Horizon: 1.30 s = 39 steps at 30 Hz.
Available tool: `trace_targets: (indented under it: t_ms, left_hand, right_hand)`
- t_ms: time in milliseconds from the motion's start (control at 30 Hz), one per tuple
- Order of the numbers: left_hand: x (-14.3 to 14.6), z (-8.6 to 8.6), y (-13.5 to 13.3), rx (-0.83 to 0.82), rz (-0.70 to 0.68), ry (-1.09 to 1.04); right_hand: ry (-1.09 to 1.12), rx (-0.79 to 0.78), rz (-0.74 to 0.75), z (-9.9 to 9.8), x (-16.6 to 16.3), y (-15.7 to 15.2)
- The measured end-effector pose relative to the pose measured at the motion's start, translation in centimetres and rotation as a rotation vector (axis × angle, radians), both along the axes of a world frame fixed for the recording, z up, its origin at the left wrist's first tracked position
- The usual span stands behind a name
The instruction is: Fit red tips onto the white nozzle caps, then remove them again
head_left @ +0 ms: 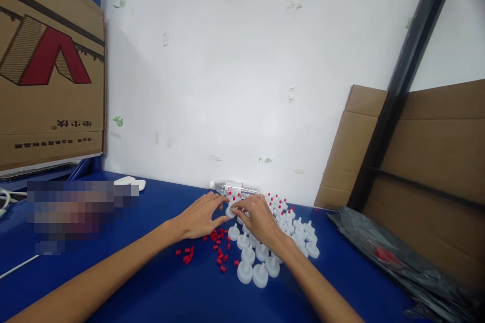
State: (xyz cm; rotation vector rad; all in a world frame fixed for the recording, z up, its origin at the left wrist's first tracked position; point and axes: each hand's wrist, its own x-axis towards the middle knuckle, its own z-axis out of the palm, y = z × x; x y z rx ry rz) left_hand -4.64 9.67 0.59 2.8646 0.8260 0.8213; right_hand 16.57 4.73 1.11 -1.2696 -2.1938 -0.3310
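My left hand holds a white nozzle cap between thumb and fingers, near the back of the blue table. From the other side my right hand reaches to the same cap, its thumb and fingers closed in a pinch there. What lies between those right fingertips is hidden. Loose small red caps are scattered below my left hand. Many white nozzle caps stand below and around my right hand, their narrow tips mostly upward. Behind it are white nozzle caps with red tips.
A clear plastic bottle lies against the white wall. On the right are grey plastic bags and cardboard sheets by a dark metal post. A large printed carton stands at left, above white objects and a blurred patch.
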Motion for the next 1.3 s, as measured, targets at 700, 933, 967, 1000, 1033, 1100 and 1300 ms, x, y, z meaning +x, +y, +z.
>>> trace_targets:
  t_ms: [700, 933, 967, 1000, 1033, 1100, 1300]
  left_hand:
    - [0.1, -0.1, 1.1, -0.122, 0.077, -0.149]
    - [0.7, 0.9, -0.9, -0.016, -0.061, -0.170]
    - [0.8, 0.9, -1.1, -0.012, -0.075, -0.162]
    - [0.8, 0.9, -1.2, -0.010, -0.085, -0.158]
    - [0.8, 0.9, -1.3, -0.006, -0.091, -0.156]
    - [0.8, 1.0, -1.4, 0.010, -0.090, -0.152]
    - [1.1, 1.5, -1.5, -0.175, -0.107, -0.273]
  right_hand:
    - [-0.389, -0.052, -0.083, 0.9, 0.5, -2.0]
    - [-0.254, 0.058, 0.084, 2.0, -0.2, -2.6]
    - [-0.257, 0.069, 0.102, 1.9, -0.4, -2.6]
    - [-0.257, 0.080, 0.114, 1.8, -0.6, -2.5]
    - [-0.257, 0.091, 0.121, 1.8, -0.7, -2.5]
    - [-0.258, 0.109, 0.132, 1.6, -0.8, -2.3]
    - [-0.154, 0.131, 0.164, 1.5, -0.9, -2.3]
